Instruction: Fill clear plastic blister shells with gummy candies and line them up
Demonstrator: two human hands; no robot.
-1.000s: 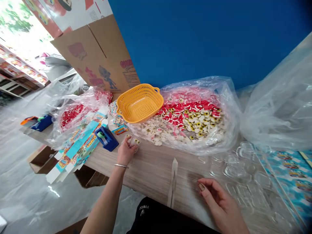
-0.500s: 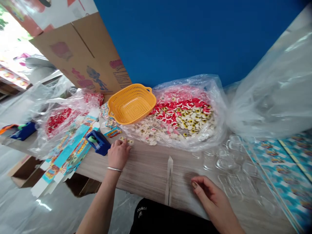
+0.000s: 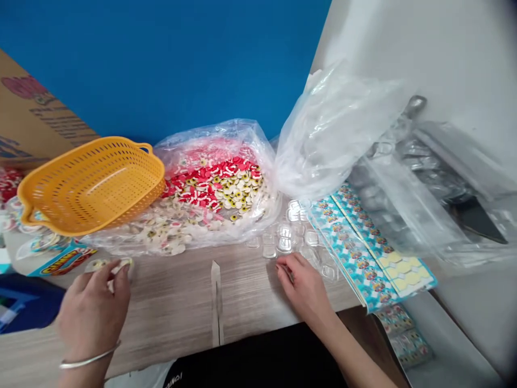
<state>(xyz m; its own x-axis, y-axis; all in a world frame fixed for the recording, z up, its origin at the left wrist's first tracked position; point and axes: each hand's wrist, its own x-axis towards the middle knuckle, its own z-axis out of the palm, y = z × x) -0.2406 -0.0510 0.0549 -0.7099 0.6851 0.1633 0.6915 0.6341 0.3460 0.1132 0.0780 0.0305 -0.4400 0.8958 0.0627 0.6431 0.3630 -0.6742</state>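
Observation:
My left hand [image 3: 95,304] reaches over the table's left part, thumb and forefinger closed round a pale eye-shaped gummy [image 3: 124,264]. A second such piece lies just left of it, partly behind my fingers. My right hand [image 3: 305,285] hovers at the near edge of several clear plastic blister shells [image 3: 285,240], its fingers loosely curled and thumb apart, with nothing visible in it. Between and beyond my hands, a clear bag [image 3: 238,129] lies open with many red-and-white and eye-shaped gummies [image 3: 238,191] in it.
A yellow basket [image 3: 109,183] stands at the left behind my hand, near a blue tape dispenser [image 3: 28,302]. Printed sheets [image 3: 355,242] and a puffy plastic bag [image 3: 327,134] are at the right. A pale strip [image 3: 217,307] runs along the wooden table [image 3: 173,302] toward me.
The view has swung right and closer. My right hand has moved forward to the blister shells. My left hand stays by the eye-shaped gummies, thumb and forefinger now round one.

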